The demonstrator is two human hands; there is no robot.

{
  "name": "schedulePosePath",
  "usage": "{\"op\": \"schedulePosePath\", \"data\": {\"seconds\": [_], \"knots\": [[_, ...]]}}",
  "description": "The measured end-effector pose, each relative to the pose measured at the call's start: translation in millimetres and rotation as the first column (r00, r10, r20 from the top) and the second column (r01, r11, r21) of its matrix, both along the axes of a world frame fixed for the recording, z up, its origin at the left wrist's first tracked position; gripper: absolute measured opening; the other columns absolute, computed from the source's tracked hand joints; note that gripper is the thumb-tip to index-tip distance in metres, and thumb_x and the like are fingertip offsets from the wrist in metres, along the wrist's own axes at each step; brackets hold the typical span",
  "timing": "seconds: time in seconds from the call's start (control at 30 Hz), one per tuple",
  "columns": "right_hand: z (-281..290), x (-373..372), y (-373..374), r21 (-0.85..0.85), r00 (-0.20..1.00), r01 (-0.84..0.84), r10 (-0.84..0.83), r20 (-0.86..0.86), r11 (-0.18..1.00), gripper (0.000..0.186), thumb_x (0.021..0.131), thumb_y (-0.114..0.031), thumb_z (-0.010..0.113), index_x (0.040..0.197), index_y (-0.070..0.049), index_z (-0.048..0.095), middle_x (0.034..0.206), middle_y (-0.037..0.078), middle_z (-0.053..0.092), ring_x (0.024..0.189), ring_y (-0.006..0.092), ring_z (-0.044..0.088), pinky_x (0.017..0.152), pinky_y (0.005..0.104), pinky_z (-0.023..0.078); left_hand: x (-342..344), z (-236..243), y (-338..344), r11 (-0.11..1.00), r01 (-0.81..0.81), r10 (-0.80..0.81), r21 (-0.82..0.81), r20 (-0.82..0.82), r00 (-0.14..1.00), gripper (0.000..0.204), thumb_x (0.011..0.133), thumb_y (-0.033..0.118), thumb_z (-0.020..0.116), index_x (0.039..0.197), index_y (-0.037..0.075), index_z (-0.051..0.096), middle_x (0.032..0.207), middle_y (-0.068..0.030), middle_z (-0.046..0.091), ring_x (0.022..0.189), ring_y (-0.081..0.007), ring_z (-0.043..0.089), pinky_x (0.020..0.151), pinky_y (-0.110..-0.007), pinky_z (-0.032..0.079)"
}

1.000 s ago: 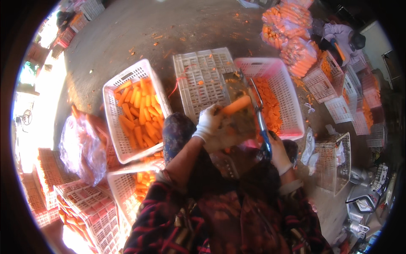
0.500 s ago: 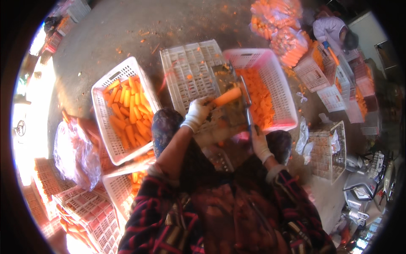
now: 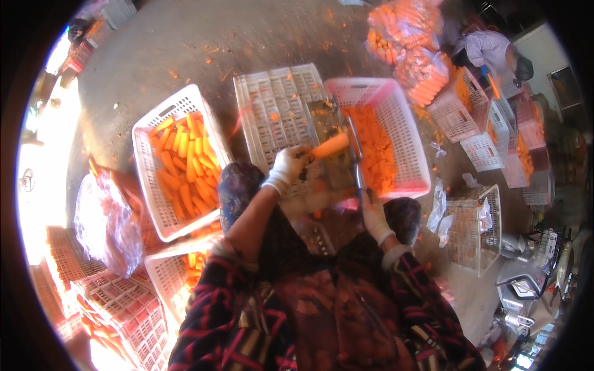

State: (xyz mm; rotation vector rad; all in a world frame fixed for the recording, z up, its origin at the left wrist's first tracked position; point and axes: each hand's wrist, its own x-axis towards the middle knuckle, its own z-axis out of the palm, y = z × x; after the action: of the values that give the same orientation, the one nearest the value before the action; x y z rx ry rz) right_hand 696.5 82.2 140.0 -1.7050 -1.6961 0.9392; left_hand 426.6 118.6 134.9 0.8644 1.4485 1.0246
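Observation:
My left hand (image 3: 289,168), in a pale glove, is closed round the rear end of a thick orange carrot (image 3: 330,146). The carrot's free end points right, over a dark worn board (image 3: 337,176) on an upturned white crate (image 3: 272,99). In my gloved right hand (image 3: 375,217) is the handle of a long knife (image 3: 358,170). Its narrow blade runs away from me, close by the carrot's free end; whether it touches cannot be made out. Just beyond the blade, a pinkish-white crate (image 3: 416,139) holds many cut carrot pieces (image 3: 375,148).
Whole carrots fill a white crate (image 3: 145,176) on the left. Bagged carrots (image 3: 421,77) and stacked crates (image 3: 455,114) stand at the far right, where another person (image 3: 489,49) bends over. An upright mesh crate (image 3: 464,232) and a plastic bag (image 3: 108,226) flank me.
The view has shifted slightly. My hands keep their holds on the carrot and the knife, with little movement between them. The other person's upper body has moved a little.

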Motion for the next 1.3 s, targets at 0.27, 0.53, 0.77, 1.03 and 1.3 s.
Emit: {"op": "schedulePosePath", "data": {"seconds": [0.27,0.53,0.77,1.03,1.3], "knots": [[125.0,-7.5,8.0,-0.38,0.934,-0.196,0.055,-0.352,0.904,0.029,0.098,-0.027,0.05,0.113,-0.003,0.058,0.068,0.0,0.053,0.055,0.0105,0.051,0.048,0.0266,0.041,1.3,-7.8,-0.3,0.999,0.04,-0.04,0.032,-0.009,0.999,0.025,0.09,0.014,0.066,0.112,0.002,0.068,0.081,-0.0012,0.067,0.057,-0.0084,0.058,0.049,-0.024,0.05],[1.2,12.3,5.0,-0.167,0.983,-0.126,0.1,-0.152,0.978,0.042,0.099,-0.034,0.049,0.122,0.001,0.055,0.09,0.013,0.063,0.079,0.0206,0.06,0.068,0.031,0.047,-1.7,-5.1,5.9,0.999,0.052,-0.051,0.016,-0.019,0.999,0.023,0.091,0.014,0.066,0.11,0.002,0.068,0.078,-0.0024,0.065,0.057,-0.0095,0.059,0.05,-0.025,0.051],[115.8,-13.3,5.3,-0.283,0.959,-0.203,0.133,-0.248,0.937,0.029,0.099,-0.031,0.05,0.113,-0.007,0.058,0.067,-0.001,0.052,0.054,0.0063,0.05,0.044,0.0216,0.038,3.9,-15.0,6.7,0.989,0.042,-0.027,0.14,-0.102,0.994,0.024,0.09,0.013,0.064,0.111,0.0,0.067,0.08,-0.0028,0.066,0.062,-0.0097,0.06,0.054,-0.026,0.051],[56.5,-3.5,-0.2,-0.238,0.969,-0.237,0.213,-0.123,0.942,0.038,0.099,-0.029,0.05,0.12,0.002,0.056,0.086,0.015,0.064,0.077,0.0169,0.063,0.068,0.0328,0.049,-6.6,-17.0,7.6,0.999,0.036,-0.034,0.038,-0.053,0.998,0.025,0.09,0.013,0.065,0.112,-0.001,0.067,0.083,-0.0026,0.067,0.07,-0.0094,0.061,0.061,-0.026,0.052],[36.8,-6.4,-9.9,-0.254,0.994,-0.029,0.0,-0.113,0.967,0.043,0.1,-0.034,0.05,0.121,0.003,0.054,0.102,0.022,0.065,0.098,0.0306,0.062,0.085,0.0388,0.047,6.1,-1.6,15.5,0.999,0.035,-0.035,0.01,0.053,0.998,0.026,0.09,0.013,0.066,0.112,0.0,0.067,0.085,-0.002,0.068,0.072,-0.0096,0.062,0.063,-0.025,0.052]]}}
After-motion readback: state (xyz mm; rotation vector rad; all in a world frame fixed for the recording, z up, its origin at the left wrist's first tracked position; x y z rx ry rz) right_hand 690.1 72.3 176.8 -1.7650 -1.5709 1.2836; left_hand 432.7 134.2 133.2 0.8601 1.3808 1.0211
